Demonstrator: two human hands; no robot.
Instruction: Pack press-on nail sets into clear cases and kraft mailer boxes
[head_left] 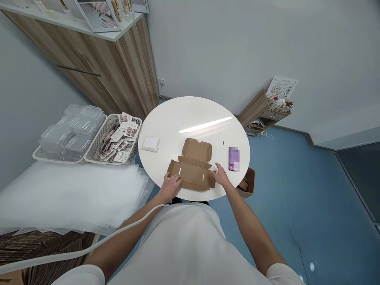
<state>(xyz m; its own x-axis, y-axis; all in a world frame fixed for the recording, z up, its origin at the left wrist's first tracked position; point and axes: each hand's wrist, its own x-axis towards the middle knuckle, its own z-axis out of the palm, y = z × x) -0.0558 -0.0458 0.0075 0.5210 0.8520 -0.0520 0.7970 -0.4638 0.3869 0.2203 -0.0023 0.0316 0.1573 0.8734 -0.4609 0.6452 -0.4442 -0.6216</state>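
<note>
An unfolded brown cardboard box [192, 175] lies on the round white table [166, 114], its lid panel pointing away from me and two short slits in its nearer panel. My left hand [171, 186] rests at the left near corner of the cardboard, fingers on its edge and somewhat apart. At the right end, beside a small side flap, my right hand [220, 174] touches the cardboard with thumb and fingers spread. A white square packet [151, 144] sits at the table's left, and a purple phone-like item [234, 159] lies right of my right hand.
Left of the table are a basket of printed cards [118, 138], a tray of clear plastic boxes [71, 130] and white sheets [77, 194]. An open carton [249, 184] stands low at the right. A white cable [118, 231] crosses my left arm.
</note>
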